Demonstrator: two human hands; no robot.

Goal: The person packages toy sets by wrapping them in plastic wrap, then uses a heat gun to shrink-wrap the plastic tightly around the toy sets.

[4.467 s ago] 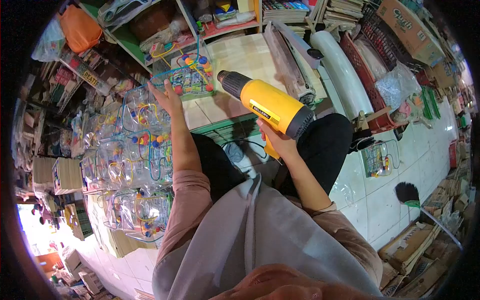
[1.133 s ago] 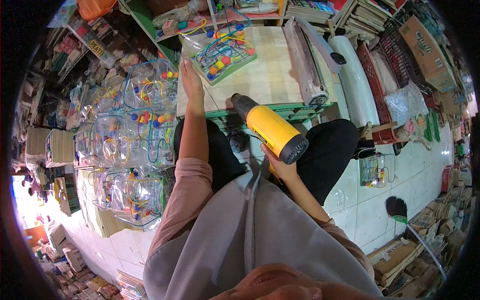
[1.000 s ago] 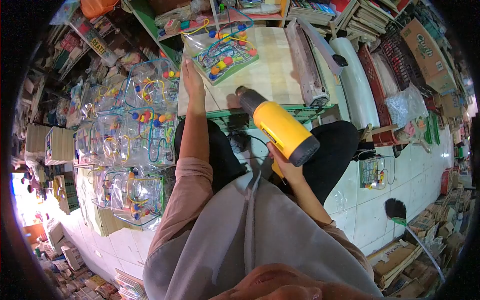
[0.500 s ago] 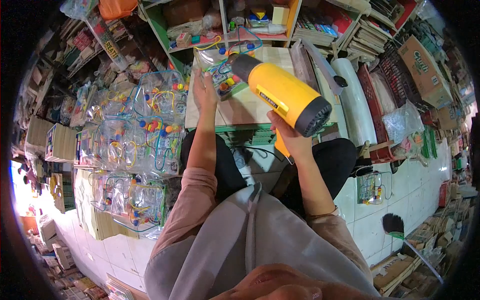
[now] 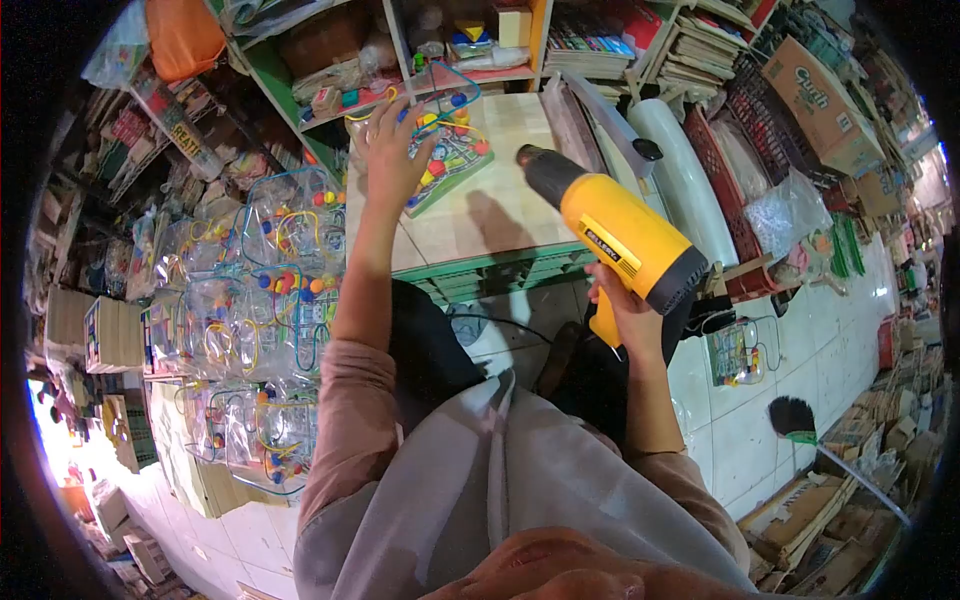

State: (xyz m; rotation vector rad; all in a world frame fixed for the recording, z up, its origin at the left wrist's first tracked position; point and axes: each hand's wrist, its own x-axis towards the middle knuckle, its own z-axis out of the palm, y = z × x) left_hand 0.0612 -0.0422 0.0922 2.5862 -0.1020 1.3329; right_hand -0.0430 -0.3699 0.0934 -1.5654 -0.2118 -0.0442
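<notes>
In my right hand (image 5: pixel 628 302) is a yellow and black heat gun (image 5: pixel 625 228), held by its handle with the nozzle pointing up and left. That nozzle is apart from the bead maze toy (image 5: pixel 455 165), which lies on the wooden tabletop (image 5: pixel 510 130). The toy has a printed base, coloured beads and bent wires, with clear plastic film about it. My left hand (image 5: pixel 393 150) is at the toy's left side, fingers spread and overlapping its wires. The fingers are apart and grip nothing visible.
Several plastic-wrapped bead mazes (image 5: pixel 265 290) are stacked at the left. One more wrapped bead maze (image 5: pixel 740 355) sits on the tiled floor at right, near a brush (image 5: pixel 795 418). A plastic roll (image 5: pixel 685 170) and red crate (image 5: pixel 715 175) stand right of the table. Shelves rise behind.
The heat gun has moved right, away from the toy. My left hand has shifted from beside the toy up over its left edge, and its fingers have spread. The view has turned slightly.
</notes>
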